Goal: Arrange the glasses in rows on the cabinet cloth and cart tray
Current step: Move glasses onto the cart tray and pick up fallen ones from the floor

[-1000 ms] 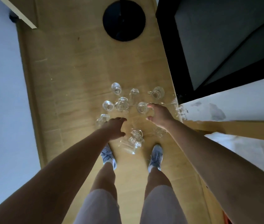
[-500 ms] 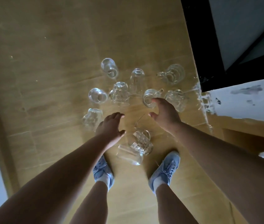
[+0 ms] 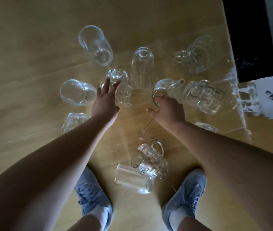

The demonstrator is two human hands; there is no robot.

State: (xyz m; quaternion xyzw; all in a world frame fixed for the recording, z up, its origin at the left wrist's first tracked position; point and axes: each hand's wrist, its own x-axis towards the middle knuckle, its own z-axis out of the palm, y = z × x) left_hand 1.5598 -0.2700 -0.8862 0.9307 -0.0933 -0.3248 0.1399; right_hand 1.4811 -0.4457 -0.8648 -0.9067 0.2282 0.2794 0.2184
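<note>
1. Both hands reach further among glasses point(image 3: 141, 64) scattered on the floor point(image 3: 32, 47).
2. Left hand point(image 3: 105, 99), fingers straight, touches an upturned tumbler point(image 3: 123, 88); right hand point(image 3: 168, 110) grips a mug point(image 3: 167, 86) by its rim.
3. Pick-up stage; next needs firm lifts.

Dim light-wood plank floor point(image 3: 32, 47), black-framed furniture point(image 3: 242, 39) upper right.

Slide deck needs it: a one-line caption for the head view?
Glasses scattered on a wooden floor: right hand grips a mug, left hand open at an upturned tumbler.

Blue sneakers point(image 3: 93, 195), white socks point(image 3: 99, 214), bare forearms
</note>
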